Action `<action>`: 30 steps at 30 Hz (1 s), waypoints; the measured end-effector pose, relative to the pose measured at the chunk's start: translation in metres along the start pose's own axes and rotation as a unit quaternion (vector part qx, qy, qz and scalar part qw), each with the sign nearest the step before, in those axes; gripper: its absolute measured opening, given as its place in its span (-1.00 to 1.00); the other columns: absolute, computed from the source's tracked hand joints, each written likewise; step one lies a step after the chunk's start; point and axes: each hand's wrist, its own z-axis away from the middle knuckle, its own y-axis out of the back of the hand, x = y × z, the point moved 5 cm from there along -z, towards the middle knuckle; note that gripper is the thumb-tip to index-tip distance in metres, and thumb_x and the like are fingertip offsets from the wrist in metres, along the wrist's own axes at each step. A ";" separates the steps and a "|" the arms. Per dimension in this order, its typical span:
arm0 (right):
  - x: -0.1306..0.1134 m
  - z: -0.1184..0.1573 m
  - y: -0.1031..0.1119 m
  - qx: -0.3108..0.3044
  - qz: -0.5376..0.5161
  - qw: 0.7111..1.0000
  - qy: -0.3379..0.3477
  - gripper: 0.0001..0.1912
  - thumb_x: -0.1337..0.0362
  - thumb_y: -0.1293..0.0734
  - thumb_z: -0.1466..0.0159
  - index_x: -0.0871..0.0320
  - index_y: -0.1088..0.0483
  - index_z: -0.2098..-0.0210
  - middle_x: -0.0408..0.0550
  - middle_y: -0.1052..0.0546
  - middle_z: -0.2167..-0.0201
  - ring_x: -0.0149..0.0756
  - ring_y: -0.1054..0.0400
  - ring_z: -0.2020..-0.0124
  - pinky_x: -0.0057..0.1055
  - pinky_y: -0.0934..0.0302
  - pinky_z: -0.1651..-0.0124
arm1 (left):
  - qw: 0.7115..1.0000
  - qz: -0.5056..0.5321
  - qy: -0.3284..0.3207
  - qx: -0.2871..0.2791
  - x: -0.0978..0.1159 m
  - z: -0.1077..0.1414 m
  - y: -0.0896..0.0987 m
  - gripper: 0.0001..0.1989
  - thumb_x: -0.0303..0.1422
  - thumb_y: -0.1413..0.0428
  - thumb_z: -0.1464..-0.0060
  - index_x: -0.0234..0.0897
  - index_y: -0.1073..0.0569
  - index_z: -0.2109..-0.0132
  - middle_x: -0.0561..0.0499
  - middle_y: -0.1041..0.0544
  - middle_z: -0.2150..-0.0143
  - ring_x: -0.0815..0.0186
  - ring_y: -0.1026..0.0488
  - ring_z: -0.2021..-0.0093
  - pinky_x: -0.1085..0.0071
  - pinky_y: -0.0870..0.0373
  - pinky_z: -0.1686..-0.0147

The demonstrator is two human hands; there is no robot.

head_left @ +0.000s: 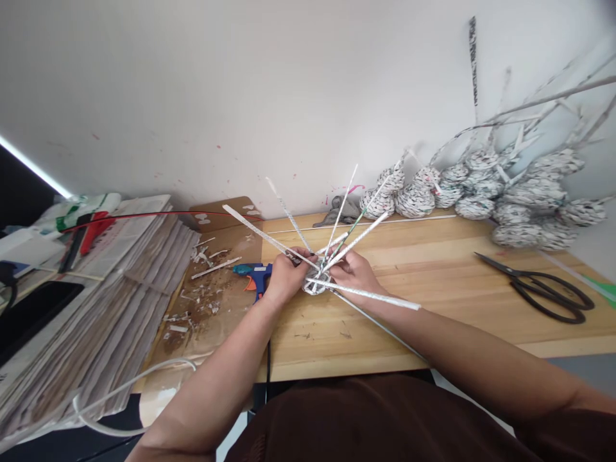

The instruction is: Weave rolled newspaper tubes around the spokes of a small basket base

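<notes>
Between my hands is a small round piece woven from rolled newspaper strips (315,285), with several long paper tubes fanning out from it. My left hand (289,276) grips its left side, fingers closed near the base of the tubes. On the other side, my right hand (355,273) pinches the weave and the strips at its right edge. One paper tube (380,296) sticks out to the right over my right wrist. The fingertips are partly hidden behind the strips. A blue glue gun (257,276) lies just left of my left hand.
Several woven paper gourd shapes (416,196) stand along the wall at the back right. Black scissors (543,285) lie at the right. Stacked newspapers (120,289), a black phone (41,314) and cardboard with paper scraps (202,308) are at the left. A white cable (129,382) loops in front.
</notes>
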 end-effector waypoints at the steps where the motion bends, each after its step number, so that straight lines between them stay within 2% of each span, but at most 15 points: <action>1: -0.003 0.000 0.000 -0.008 0.010 1.000 0.003 -0.80 0.25 -0.37 -0.15 0.10 -0.43 0.21 -0.08 -0.59 0.34 -0.25 -0.50 0.34 -0.34 -0.39 0.28 | 1.000 0.009 -0.002 -0.010 0.001 0.001 -0.002 -0.77 -0.27 -0.30 0.16 -0.31 -0.46 0.42 0.07 -0.46 0.55 0.39 -0.34 0.53 0.46 -0.25 0.47; 6: -0.014 0.000 0.005 -0.003 0.094 0.995 0.036 -0.85 0.37 -0.28 -0.20 0.14 -0.46 0.25 -0.06 -0.60 0.32 -0.29 -0.51 0.34 -0.38 -0.39 0.25 | 0.998 0.044 0.006 -0.046 0.003 0.003 -0.006 -0.72 -0.24 -0.31 0.16 -0.31 -0.41 0.41 0.13 -0.41 0.56 0.43 -0.29 0.55 0.49 -0.25 0.47; 12: -0.021 -0.003 0.007 -0.013 0.129 0.986 0.101 -0.83 0.39 -0.31 -0.20 0.11 -0.48 0.22 -0.08 -0.61 0.34 -0.29 -0.53 0.35 -0.38 -0.41 0.25 | 0.982 0.159 0.076 -0.066 -0.009 -0.001 -0.005 -0.67 -0.32 -0.38 0.28 -0.33 -0.41 0.39 0.13 -0.43 0.56 0.43 -0.34 0.55 0.48 -0.28 0.46; 16: -0.029 -0.002 0.007 -0.033 0.136 0.978 0.153 -0.82 0.43 -0.30 -0.19 0.12 -0.47 0.23 -0.08 -0.61 0.33 -0.30 -0.53 0.34 -0.40 -0.41 0.26 | 0.968 0.204 0.111 -0.100 -0.011 -0.001 -0.007 -0.66 -0.39 -0.40 0.32 -0.35 -0.43 0.38 0.09 -0.46 0.55 0.40 -0.40 0.53 0.48 -0.31 0.46; 23: -0.035 -0.001 0.008 -0.062 0.215 0.948 0.224 -0.79 0.46 -0.30 -0.18 0.13 -0.46 0.22 -0.06 -0.59 0.33 -0.33 -0.48 0.36 -0.46 -0.33 0.31 | 0.951 0.235 0.131 -0.153 -0.010 0.001 -0.013 -0.65 -0.40 -0.40 0.31 -0.40 -0.50 0.31 -0.02 -0.54 0.47 0.31 -0.49 0.46 0.42 -0.39 0.41; 30: -0.041 -0.001 0.010 -0.061 0.238 0.931 0.269 -0.84 0.44 -0.29 -0.23 0.13 -0.46 0.24 -0.08 -0.57 0.36 -0.38 -0.43 0.40 -0.50 -0.27 0.34 | 0.943 0.250 0.153 -0.158 -0.013 0.001 -0.013 -0.62 -0.39 -0.42 0.31 -0.41 -0.51 0.28 -0.04 -0.54 0.47 0.29 -0.51 0.46 0.41 -0.41 0.41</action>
